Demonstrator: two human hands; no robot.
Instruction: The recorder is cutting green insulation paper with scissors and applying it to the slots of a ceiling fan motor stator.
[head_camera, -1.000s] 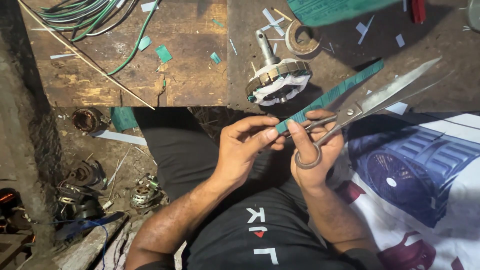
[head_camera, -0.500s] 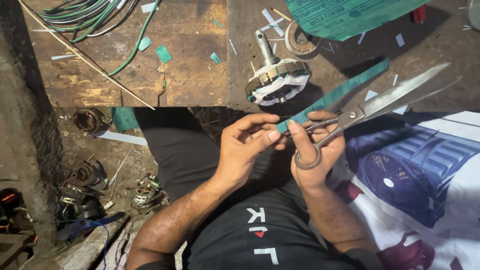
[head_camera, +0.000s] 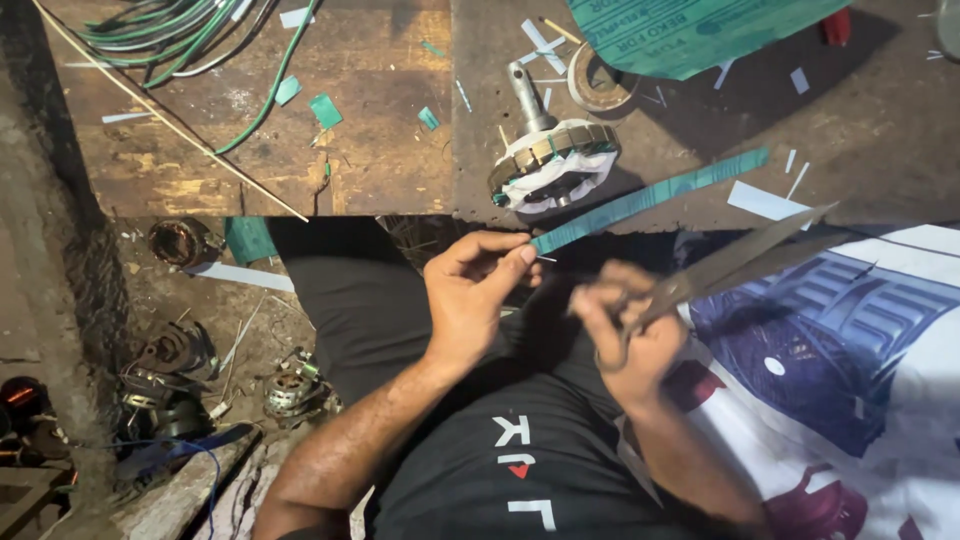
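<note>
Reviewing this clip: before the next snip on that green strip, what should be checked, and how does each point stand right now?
1. Left hand pinches the end of the green strip: ok.
2. Right hand has fingers in the scissors handles: ok, though blurred.
3. Blades apart: cannot tell, motion blur.
4. Strip between the blades: not ok, scissors sit to the right of the pinched end.
5. Left fingertips out of the blades' way: ok.
6. Strip free of the motor rotor on the wooden bench: cannot tell.
</note>
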